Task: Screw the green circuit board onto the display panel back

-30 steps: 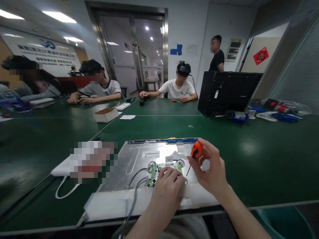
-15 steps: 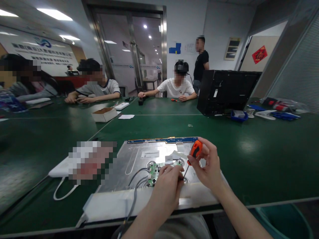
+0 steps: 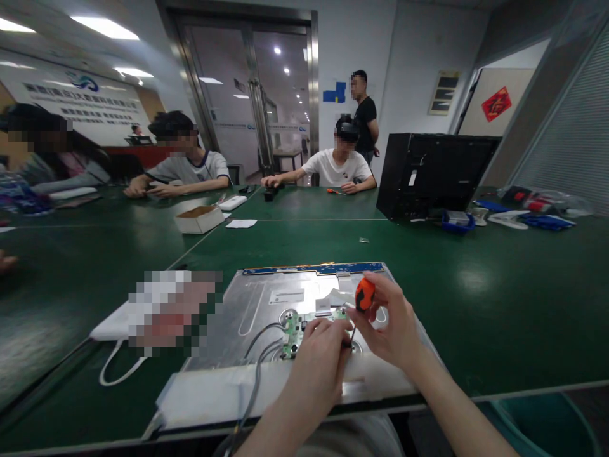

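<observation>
An orange and black screwdriver (image 3: 365,294) is held by its handle in my right hand (image 3: 387,320), nearly upright, with its thin shaft pointing down. My left hand (image 3: 321,352) rests over the near right part of a green circuit board (image 3: 292,324); its fingers are curled close around the screwdriver's lower end, and what they pinch, if anything, is hidden. The board sits in the middle of a silver metal panel (image 3: 257,298) that has a blue strip board (image 3: 311,269) along its far edge. Grey cables (image 3: 261,365) run from the board toward me.
A white device with a cable (image 3: 114,324), partly pixelated, lies left of the panel. Further off are an open cardboard box (image 3: 200,221), a black monitor-like casing (image 3: 438,174) and a blue tray (image 3: 457,222). Several people are around the green table (image 3: 499,304). A green bin (image 3: 537,422) stands below its edge.
The screwdriver handle has shifted slightly left and down and stands more upright, my right hand moving with it. My left hand has stayed in place. The standing person has moved left.
</observation>
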### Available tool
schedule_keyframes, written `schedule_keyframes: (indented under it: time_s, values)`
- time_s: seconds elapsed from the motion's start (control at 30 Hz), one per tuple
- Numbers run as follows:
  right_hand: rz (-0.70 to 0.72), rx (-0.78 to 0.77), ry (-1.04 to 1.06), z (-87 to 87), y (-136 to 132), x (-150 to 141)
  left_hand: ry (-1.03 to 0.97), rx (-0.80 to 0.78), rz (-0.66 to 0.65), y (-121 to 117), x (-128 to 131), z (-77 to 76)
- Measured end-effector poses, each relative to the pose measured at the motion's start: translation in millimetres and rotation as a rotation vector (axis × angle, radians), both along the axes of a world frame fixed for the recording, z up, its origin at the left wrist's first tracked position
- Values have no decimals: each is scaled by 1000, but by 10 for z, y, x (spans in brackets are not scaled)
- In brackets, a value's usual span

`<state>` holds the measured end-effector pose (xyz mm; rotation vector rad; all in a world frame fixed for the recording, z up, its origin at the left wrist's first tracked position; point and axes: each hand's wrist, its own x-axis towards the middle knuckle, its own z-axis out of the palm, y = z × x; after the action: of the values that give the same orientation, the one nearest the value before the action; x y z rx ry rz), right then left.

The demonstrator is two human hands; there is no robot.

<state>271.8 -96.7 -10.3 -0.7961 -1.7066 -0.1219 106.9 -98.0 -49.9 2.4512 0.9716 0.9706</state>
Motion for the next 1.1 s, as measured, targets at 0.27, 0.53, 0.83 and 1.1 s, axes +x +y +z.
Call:
schedule_keyframes:
  time_s: [0.27, 0.53, 0.83, 1.1]
  values:
    - [-7, 0, -21, -26, 35, -8, 32, 208, 29, -109, -61, -7]
    - [-39, 1, -39, -23, 19, -11, 130, 360, -4, -304, -120, -7]
    - [-21, -32, -51, 31, 6, -9, 316, 483, -72, -355, -209, -137]
    - [-18, -61, -72, 97, 31, -29, 331, 545, -70, -352, -212, -280]
